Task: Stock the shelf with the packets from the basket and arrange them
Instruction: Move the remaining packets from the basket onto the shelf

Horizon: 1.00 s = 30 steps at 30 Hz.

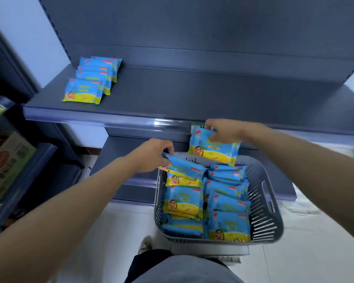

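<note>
Pale tiled floor (129,223), whitish wall (18,37), dark rack (46,155) at left.

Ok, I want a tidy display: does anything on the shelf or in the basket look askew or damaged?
The packets on the shelf lie in a loose, overlapping line, not squared up. In the basket, the stacks are slightly uneven. Nothing looks spilled or torn.

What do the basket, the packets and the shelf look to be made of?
The basket looks like grey moulded plastic: slotted walls, cut-out handle. The packets seem thin printed plastic film, slightly glossy, with flat sealed edges. The shelf is probably painted metal, matte dark grey, with thin flat panels.
</note>
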Motion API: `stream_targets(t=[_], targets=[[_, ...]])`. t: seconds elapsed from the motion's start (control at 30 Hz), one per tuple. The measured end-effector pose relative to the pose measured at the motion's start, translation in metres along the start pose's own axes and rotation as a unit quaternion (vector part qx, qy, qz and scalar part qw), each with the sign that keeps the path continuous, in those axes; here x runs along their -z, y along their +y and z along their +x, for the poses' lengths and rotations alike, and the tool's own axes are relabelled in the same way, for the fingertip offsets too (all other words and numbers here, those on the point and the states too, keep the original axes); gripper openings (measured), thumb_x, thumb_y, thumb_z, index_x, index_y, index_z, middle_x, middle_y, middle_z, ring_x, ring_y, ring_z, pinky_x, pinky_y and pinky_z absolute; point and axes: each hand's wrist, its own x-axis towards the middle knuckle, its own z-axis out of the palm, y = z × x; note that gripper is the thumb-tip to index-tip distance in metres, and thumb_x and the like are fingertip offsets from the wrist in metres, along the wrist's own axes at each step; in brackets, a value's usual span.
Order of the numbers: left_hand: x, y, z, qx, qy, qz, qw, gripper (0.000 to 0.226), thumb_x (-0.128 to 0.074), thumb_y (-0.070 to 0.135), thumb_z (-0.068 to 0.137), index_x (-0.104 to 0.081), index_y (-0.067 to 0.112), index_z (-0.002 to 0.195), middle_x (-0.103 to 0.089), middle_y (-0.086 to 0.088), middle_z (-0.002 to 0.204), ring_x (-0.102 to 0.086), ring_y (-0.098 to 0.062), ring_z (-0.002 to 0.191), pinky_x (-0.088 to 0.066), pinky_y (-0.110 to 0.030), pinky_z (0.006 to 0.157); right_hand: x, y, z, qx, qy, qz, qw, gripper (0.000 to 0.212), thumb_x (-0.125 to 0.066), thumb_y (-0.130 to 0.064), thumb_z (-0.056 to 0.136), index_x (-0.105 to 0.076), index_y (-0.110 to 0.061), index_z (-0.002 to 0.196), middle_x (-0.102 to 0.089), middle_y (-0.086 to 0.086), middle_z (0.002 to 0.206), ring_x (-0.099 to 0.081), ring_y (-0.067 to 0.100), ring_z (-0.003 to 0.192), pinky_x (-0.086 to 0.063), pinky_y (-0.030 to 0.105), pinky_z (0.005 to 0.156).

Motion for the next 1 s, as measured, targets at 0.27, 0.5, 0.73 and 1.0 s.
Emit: stream_targets(t=[0.27,0.5,0.73,1.0], targets=[[0.110,-0.052,0.001,0.016,0.132,-0.061,0.989,0.021,-0.074,0.008,0.072,-0.057,0.019,0.076,-0.062,-0.004,0.077,-0.052,-0.014,0.064,-0.047,-0.033,0.062,0.106,-0.088,0.076,0.065,0.141,0.187,0.970,0.040,-0.067,-0.006,0.082,-0.049,-0.012,0.117,-0.058,0.011,0.092,-0.052,0.021,0.071,-0.039,0.027,0.061],[0.190,-0.143,-0.013,0.078,0.218,-0.117,0.966,0.024,-0.078,0.007,0.072,-0.060,0.012,0.087,-0.050,0.006,0.063,-0.042,-0.005,0.053,-0.034,-0.012,0.052,0.125,-0.194,0.172,0.132,0.140,0.127,0.973,0.040,-0.069,-0.004,0.080,-0.052,-0.008,0.115,-0.050,0.001,0.100,-0.046,0.017,0.082,-0.037,0.024,0.057],[0.243,-0.233,-0.020,0.133,0.242,-0.203,0.940,0.029,-0.077,-0.001,0.071,-0.058,0.021,0.074,-0.051,-0.002,0.061,-0.041,0.000,0.045,-0.038,-0.020,0.052,0.103,-0.258,0.262,0.148,0.103,0.096,0.979,0.042,-0.071,-0.008,0.078,-0.055,-0.008,0.117,-0.055,0.010,0.115,-0.049,0.021,0.092,-0.044,0.030,0.080],[0.260,-0.277,0.007,0.130,0.197,-0.223,0.946,0.029,-0.073,-0.006,0.073,-0.060,0.019,0.076,-0.058,-0.006,0.069,-0.052,-0.011,0.059,-0.047,-0.022,0.061,0.096,-0.275,0.310,0.127,0.073,0.080,0.986,0.039,-0.074,-0.015,0.079,-0.059,-0.008,0.114,-0.058,0.006,0.113,-0.054,0.022,0.102,-0.045,0.030,0.087]])
